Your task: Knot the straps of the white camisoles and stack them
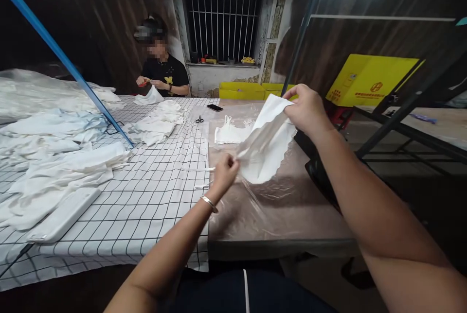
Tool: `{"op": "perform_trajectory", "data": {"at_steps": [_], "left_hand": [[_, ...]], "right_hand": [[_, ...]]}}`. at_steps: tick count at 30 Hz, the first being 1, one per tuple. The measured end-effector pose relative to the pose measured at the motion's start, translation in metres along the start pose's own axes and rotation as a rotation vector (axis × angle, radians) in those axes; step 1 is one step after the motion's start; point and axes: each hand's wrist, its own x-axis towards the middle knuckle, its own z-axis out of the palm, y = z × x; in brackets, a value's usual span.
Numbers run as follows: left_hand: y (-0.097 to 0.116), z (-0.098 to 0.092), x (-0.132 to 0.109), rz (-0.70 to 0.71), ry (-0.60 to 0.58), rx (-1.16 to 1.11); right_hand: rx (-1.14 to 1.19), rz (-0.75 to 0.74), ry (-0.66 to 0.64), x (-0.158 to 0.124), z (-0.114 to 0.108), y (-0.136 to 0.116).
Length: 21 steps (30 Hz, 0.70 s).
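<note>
A white cloth piece with a scalloped edge [268,150] hangs between my two hands above the plastic-covered part of the table. My left hand [225,172] pinches its lower left end, fingers closed, with a silver bangle at the wrist. Higher up and to the right, my right hand [304,109] grips the upper right corner between thumb and fingers. Behind the held cloth lies another white scalloped garment [231,133] with thin straps, partly hidden by it. White cords [200,169] lie on the checked cloth left of my left hand.
Heaps of white garments [73,172] cover the left side of the checked tablecloth [164,196]. Small black scissors [199,119] and a phone [215,107] lie toward the back. Across the table a person [170,75] handles white cloth. A blue pole [65,60] slants at left; yellow boxes [372,79] stand behind.
</note>
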Motion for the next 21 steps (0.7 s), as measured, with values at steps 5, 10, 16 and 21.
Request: {"op": "perform_trajectory", "data": {"at_steps": [5, 10, 16, 21], "left_hand": [[0.009, -0.084, 0.050, 0.085, 0.175, 0.195], [0.044, -0.106, 0.105, 0.084, -0.038, 0.588], [0.100, -0.123, 0.160, 0.258, 0.099, 0.591], [0.090, -0.131, 0.091, 0.361, 0.025, 0.638]], "right_hand": [[-0.257, 0.238, -0.273, 0.011, -0.029, 0.052], [-0.165, 0.485, -0.583, 0.016, -0.003, 0.086], [0.066, 0.597, -0.379, 0.046, 0.006, 0.080], [0.045, 0.413, -0.350, 0.011, -0.018, 0.090]]}}
